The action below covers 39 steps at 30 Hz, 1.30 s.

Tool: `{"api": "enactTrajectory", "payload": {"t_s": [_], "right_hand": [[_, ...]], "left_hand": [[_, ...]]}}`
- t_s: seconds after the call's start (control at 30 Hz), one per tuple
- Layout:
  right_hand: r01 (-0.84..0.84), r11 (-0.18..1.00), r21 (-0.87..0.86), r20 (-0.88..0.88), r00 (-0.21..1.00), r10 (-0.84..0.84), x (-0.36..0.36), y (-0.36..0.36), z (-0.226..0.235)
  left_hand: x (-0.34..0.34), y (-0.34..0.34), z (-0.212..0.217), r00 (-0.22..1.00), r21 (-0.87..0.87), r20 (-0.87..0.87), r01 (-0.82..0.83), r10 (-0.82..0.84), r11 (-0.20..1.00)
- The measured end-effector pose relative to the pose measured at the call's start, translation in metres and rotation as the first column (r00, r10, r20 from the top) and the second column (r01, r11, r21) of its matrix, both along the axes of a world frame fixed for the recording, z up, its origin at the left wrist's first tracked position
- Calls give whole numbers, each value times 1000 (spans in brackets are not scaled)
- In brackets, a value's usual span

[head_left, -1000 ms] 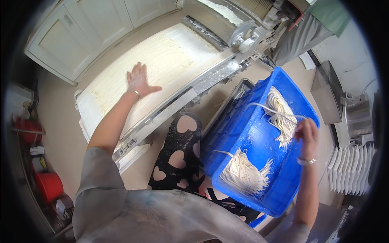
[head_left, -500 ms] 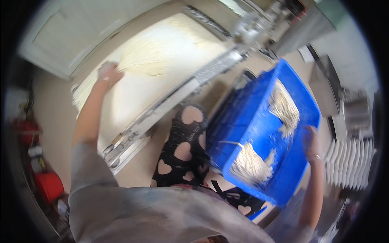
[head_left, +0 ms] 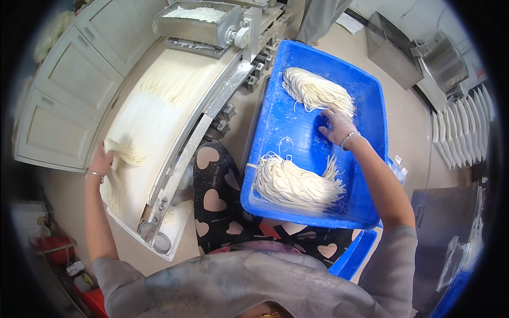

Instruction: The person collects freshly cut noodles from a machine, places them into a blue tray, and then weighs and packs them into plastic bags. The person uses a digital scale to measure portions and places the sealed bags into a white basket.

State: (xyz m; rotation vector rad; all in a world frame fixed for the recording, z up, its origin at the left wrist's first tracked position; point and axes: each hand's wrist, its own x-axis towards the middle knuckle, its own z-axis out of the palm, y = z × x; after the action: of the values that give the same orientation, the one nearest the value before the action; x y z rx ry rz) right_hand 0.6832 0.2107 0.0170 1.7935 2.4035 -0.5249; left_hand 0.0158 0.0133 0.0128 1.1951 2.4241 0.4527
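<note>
White conveyor belt (head_left: 142, 121) — noodle strands (head_left: 175, 74); blue crate (head_left: 297, 132) — two noodle bundles (head_left: 297, 183).

Cabinets (head_left: 69, 108) stand left of the belt (head_left: 132, 121), the hopper (head_left: 204, 34) over its far end, the left hand (head_left: 99, 160) and noodles (head_left: 127, 152) at its near left edge. Right of the belt, the tub (head_left: 289, 139) holds a near bundle (head_left: 297, 184) and a far bundle (head_left: 315, 90), the right hand (head_left: 338, 127) at the latter.

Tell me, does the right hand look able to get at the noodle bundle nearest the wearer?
Probably yes: the right hand is over the blue tub, with nothing solid showing between it and the near noodle bundle.
</note>
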Motion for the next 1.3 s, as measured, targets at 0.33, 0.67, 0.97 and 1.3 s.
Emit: {"api": "enactTrajectory", "payload": {"t_s": [0.33, 0.67, 0.97, 1.3], "right_hand": [[-116, 609, 785, -405, 648, 645, -72, -30, 128], [-89, 904, 418, 198, 980, 5, 21, 58, 45], [-32, 914, 405, 47, 999, 15, 31, 54, 26], [-93, 848, 521, -113, 978, 177, -37, 71, 6]], "left_hand": [[317, 134, 214, 495, 450, -312, 829, -811, 333], [473, 291, 91, 640, 352, 51, 707, -767, 613], [265, 229, 3, 842, 394, -267, 539, -469, 745], [113, 131, -86, 866, -274, -478, 13, -148, 962]]}}
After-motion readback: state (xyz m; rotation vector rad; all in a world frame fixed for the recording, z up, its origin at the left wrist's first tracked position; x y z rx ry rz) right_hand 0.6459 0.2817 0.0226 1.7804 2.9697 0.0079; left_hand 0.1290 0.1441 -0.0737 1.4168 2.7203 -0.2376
